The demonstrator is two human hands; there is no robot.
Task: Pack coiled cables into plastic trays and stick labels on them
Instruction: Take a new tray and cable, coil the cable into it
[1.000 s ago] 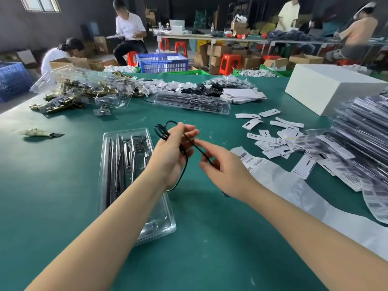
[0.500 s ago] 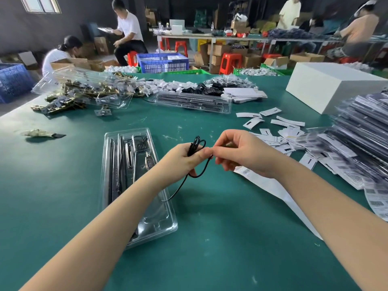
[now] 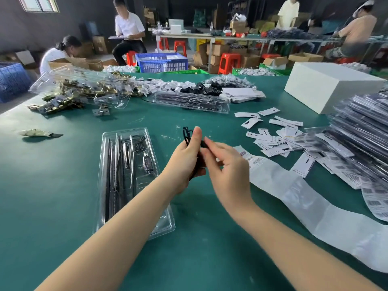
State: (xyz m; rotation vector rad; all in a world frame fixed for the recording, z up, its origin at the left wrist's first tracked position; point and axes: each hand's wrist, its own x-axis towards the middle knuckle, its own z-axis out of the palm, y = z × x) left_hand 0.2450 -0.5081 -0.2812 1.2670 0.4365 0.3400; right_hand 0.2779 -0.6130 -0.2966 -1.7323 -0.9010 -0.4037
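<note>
While the left hand (image 3: 184,162) grips a coiled black cable (image 3: 187,134) above the green table (image 3: 63,175), just right of the clear plastic tray (image 3: 134,177), the right hand (image 3: 227,171) comes in beside it with fingers loosely curled, and whether its fingertips pinch the cable I cannot tell. Barcodes show on the white label strip (image 3: 294,192) trailing off to the right and on the stack of packed trays (image 3: 361,148), but every printed character is too small and blurred to read.
</note>
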